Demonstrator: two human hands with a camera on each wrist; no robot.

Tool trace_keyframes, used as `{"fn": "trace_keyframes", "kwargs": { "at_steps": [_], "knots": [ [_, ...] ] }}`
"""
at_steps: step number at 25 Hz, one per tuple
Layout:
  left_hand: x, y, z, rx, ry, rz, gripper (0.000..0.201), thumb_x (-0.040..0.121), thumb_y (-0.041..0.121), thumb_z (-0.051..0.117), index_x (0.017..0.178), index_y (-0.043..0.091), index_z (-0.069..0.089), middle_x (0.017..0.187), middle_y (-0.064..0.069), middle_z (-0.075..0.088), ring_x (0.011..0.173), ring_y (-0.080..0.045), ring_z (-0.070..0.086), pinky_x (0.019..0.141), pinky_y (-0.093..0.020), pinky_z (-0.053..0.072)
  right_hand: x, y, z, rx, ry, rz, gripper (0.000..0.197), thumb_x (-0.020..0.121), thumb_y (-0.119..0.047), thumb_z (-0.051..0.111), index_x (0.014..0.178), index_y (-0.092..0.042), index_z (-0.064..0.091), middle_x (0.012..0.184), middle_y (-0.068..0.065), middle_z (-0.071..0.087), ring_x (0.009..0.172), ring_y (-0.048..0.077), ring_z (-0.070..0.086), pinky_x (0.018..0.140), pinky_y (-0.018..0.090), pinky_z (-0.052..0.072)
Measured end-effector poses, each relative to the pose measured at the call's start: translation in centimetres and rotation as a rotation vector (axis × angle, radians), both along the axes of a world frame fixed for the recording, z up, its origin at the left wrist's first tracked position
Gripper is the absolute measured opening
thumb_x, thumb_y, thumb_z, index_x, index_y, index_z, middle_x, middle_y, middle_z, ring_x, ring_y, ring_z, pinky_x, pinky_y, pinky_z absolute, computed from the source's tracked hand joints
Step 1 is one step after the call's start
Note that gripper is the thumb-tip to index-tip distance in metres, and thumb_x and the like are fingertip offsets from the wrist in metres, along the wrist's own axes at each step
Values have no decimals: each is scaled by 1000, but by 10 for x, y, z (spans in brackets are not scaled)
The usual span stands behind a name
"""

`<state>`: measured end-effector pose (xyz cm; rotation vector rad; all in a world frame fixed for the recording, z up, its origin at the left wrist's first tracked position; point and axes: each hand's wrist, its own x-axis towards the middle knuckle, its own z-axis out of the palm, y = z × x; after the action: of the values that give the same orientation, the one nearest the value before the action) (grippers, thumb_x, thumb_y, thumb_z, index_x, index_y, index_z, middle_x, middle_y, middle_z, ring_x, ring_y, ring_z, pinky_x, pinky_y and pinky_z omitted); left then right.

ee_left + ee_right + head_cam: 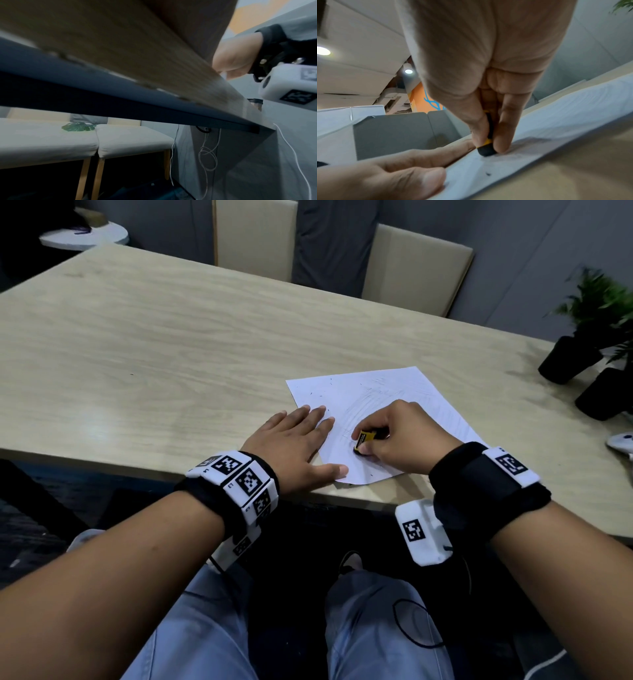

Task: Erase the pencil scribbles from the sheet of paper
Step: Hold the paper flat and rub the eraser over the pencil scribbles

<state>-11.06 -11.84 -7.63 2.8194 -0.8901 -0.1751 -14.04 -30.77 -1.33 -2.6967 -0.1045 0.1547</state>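
A white sheet of paper (394,402) lies near the front edge of the wooden table (154,344), with faint pencil scribbles (373,398) and dark eraser crumbs on it. My right hand (394,436) pinches a black eraser in a yellow sleeve (363,441) and presses its black tip (486,150) onto the paper beside a grey smudge (529,142). My left hand (301,443) lies flat with straight fingers on the sheet's left edge, thumb (426,180) on the paper. The left wrist view shows only the table edge (154,70) from below.
Two black plant pots (568,361) with green leaves stand at the table's right end, and a white object (621,441) lies near them. Two beige chairs (414,268) stand behind the table. The sheet's near corner reaches the table's front edge.
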Motion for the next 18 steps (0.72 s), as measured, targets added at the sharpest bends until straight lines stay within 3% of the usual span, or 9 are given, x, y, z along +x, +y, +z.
{"fn": "trace_keyframes", "kwargs": {
  "at_steps": [4, 7, 11, 16, 18],
  "knots": [
    [3, -1, -2, 37, 14, -7, 95, 82, 81, 31, 157, 30, 1, 163, 12, -10, 149, -7, -11, 121, -35, -4, -5, 2, 6, -33, 15, 53, 15, 79, -13, 70, 89, -24, 75, 79, -11, 70, 78, 5, 61, 68, 13, 45],
    [5, -1, 0, 47, 34, -22, 100, 80, 83, 33, 157, 30, -2, 164, 12, -9, 149, -8, -11, 122, -36, -4, 9, 15, 9, 19, -39, 103, 17, 78, -10, 69, 88, -22, 75, 77, -8, 71, 81, 9, 65, 78, 24, 52],
    [5, -1, 1, 47, 42, -28, 103, 76, 84, 33, 156, 30, -3, 164, 11, -8, 149, -8, -10, 122, -36, -4, 19, 26, 4, -77, -14, 189, 16, 78, -11, 67, 90, -18, 75, 78, -2, 72, 82, 15, 64, 81, 36, 53],
    [7, -1, -1, 63, 41, -26, 103, 78, 83, 34, 157, 28, -2, 163, 11, -11, 149, -8, -12, 122, -36, -5, 5, 11, 14, -158, 105, 214, 15, 77, -12, 73, 88, -23, 75, 74, -10, 70, 77, 5, 64, 79, 28, 53],
    [6, -1, 0, 57, 41, -30, 103, 78, 83, 34, 157, 28, -2, 164, 11, -11, 149, -8, -11, 121, -36, -5, 9, 15, 14, -131, 68, 203, 16, 77, -12, 73, 89, -23, 75, 75, -12, 70, 78, 6, 63, 79, 27, 52]
  ]
}}
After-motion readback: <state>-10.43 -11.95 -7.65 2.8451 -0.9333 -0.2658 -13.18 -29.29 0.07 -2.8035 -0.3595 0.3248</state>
